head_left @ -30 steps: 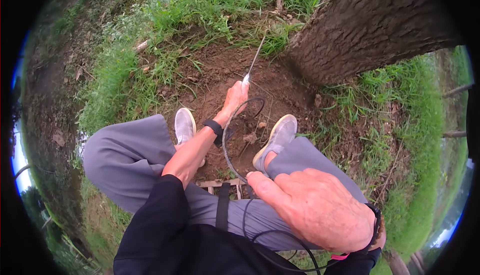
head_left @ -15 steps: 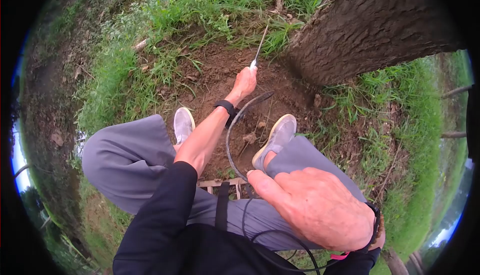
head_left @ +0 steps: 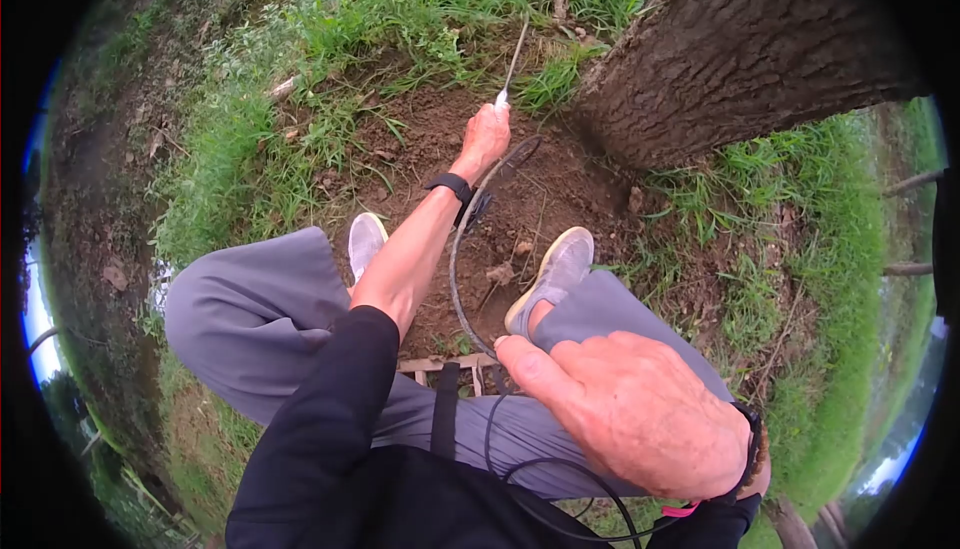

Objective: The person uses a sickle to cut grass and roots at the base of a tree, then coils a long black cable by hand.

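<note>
Stretched out over the bare soil, my left hand is closed around the white handle of a thin rod-like tool, its tip pointing up at the grass. My right hand is above my right thigh, thumb and fingers pinched on a dark cable. From there the cable bows upward past my left wrist, ending in a loop near the soil, partly blurred. More black cable lies coiled across my lap. Most fingers of the right hand are hidden beneath it.
A thick tree trunk leans in at the upper right, its base in brown soil. Grass grows around it. My shoes rest on the ground on both sides of the cable. Part of a wooden seat shows between my legs.
My left hand and the tool have moved up and slightly left, farther from me. The upper cable loop has shifted upward too. My right hand has hardly moved.
</note>
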